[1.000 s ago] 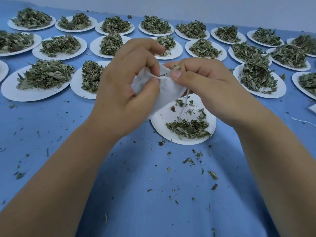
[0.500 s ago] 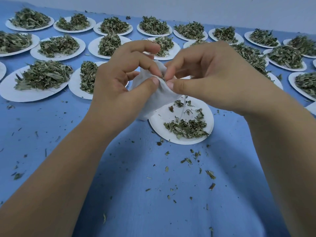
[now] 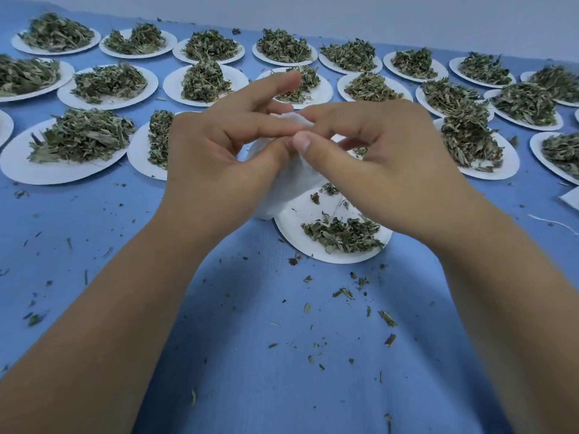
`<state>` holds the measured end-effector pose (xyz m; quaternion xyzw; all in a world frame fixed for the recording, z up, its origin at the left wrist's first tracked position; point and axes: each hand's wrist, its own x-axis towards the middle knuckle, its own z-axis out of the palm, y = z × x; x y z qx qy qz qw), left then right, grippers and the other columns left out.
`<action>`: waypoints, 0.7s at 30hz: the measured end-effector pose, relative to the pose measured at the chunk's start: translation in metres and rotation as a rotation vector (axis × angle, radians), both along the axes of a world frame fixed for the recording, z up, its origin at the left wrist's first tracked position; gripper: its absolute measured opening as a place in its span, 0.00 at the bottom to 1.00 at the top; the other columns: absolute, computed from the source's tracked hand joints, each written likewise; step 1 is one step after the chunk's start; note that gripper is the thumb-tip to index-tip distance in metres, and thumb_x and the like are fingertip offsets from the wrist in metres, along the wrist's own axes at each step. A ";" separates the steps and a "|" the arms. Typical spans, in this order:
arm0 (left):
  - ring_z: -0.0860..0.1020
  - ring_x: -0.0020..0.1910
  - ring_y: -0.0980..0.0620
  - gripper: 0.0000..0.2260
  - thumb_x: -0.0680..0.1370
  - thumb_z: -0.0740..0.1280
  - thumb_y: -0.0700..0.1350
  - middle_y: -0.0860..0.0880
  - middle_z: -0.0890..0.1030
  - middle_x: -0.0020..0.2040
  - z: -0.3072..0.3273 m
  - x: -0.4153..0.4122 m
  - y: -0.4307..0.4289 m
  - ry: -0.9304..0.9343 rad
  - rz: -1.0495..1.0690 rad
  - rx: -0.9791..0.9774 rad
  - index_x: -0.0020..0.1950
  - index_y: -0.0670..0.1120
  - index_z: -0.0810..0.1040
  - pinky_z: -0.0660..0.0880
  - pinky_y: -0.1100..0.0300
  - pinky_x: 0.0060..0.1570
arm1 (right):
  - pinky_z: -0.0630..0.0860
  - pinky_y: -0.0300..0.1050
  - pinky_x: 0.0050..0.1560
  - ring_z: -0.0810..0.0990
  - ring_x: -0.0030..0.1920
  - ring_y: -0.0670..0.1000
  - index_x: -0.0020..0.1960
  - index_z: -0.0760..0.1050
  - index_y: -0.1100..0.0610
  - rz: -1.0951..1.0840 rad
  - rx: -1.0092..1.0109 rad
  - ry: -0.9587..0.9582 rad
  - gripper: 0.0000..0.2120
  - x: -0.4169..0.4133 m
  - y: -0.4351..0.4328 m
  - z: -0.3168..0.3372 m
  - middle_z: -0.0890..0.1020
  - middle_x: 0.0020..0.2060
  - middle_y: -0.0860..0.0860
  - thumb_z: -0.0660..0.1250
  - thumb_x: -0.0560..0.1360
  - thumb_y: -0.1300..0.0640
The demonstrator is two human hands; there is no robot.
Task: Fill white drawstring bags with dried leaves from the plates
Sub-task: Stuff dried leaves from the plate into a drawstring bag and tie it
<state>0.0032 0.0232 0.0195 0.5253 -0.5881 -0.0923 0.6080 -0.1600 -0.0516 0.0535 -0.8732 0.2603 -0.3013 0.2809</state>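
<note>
A small white drawstring bag hangs between both hands above the nearest white plate. My left hand grips the bag's left side with thumb and curled fingers, its index finger stretched out over the top. My right hand pinches the bag's mouth from the right with thumb and fingertips. The plate below holds a thin remainder of dried green leaves along its near side. Most of the bag is hidden behind my hands.
Several white plates heaped with dried leaves, such as one at the left and one at the right, fill the far half of the blue table. Leaf crumbs litter the cloth. A white bag corner and string lie at the right edge.
My right hand has shifted lower and nearer, its thumb now pinching the bag's mouth from the front. The left index finger has lifted and straightened. The bag stays over the near plate.
</note>
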 end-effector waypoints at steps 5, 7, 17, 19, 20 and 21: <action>0.81 0.60 0.52 0.14 0.77 0.71 0.34 0.47 0.80 0.66 0.000 0.003 0.000 -0.002 -0.039 0.053 0.61 0.44 0.80 0.76 0.58 0.61 | 0.77 0.64 0.62 0.84 0.57 0.61 0.50 0.86 0.61 0.048 0.370 -0.114 0.11 0.000 -0.015 -0.004 0.87 0.52 0.59 0.69 0.78 0.54; 0.80 0.60 0.54 0.14 0.77 0.71 0.35 0.47 0.79 0.66 0.000 0.004 -0.001 0.002 -0.038 0.057 0.62 0.44 0.80 0.77 0.58 0.61 | 0.77 0.56 0.53 0.83 0.47 0.59 0.48 0.85 0.64 -0.003 0.473 -0.161 0.11 -0.002 -0.020 -0.001 0.85 0.46 0.65 0.70 0.77 0.56; 0.78 0.65 0.52 0.14 0.77 0.72 0.34 0.44 0.77 0.68 0.000 0.000 0.000 0.056 -0.136 0.091 0.61 0.44 0.80 0.75 0.57 0.64 | 0.67 0.32 0.25 0.72 0.23 0.43 0.46 0.86 0.53 0.042 0.129 0.169 0.05 -0.009 -0.026 0.030 0.79 0.26 0.42 0.74 0.74 0.61; 0.78 0.66 0.52 0.15 0.77 0.72 0.34 0.43 0.77 0.68 0.000 0.001 -0.001 0.076 -0.121 0.074 0.63 0.43 0.78 0.75 0.58 0.63 | 0.76 0.47 0.30 0.79 0.30 0.51 0.49 0.86 0.54 0.056 0.108 0.145 0.06 -0.010 -0.022 0.028 0.85 0.33 0.47 0.70 0.79 0.60; 0.78 0.66 0.53 0.16 0.77 0.71 0.34 0.43 0.76 0.68 0.001 0.001 -0.001 0.087 -0.113 0.066 0.63 0.42 0.78 0.76 0.59 0.62 | 0.74 0.54 0.32 0.77 0.31 0.57 0.50 0.86 0.54 0.063 0.125 0.147 0.07 -0.011 -0.021 0.027 0.84 0.35 0.54 0.68 0.80 0.58; 0.78 0.66 0.53 0.16 0.77 0.71 0.34 0.43 0.76 0.69 0.001 0.002 -0.001 0.094 -0.102 0.062 0.63 0.42 0.77 0.76 0.60 0.61 | 0.68 0.49 0.30 0.73 0.30 0.56 0.48 0.84 0.56 0.068 0.153 0.173 0.09 -0.013 -0.019 0.024 0.80 0.33 0.57 0.65 0.80 0.56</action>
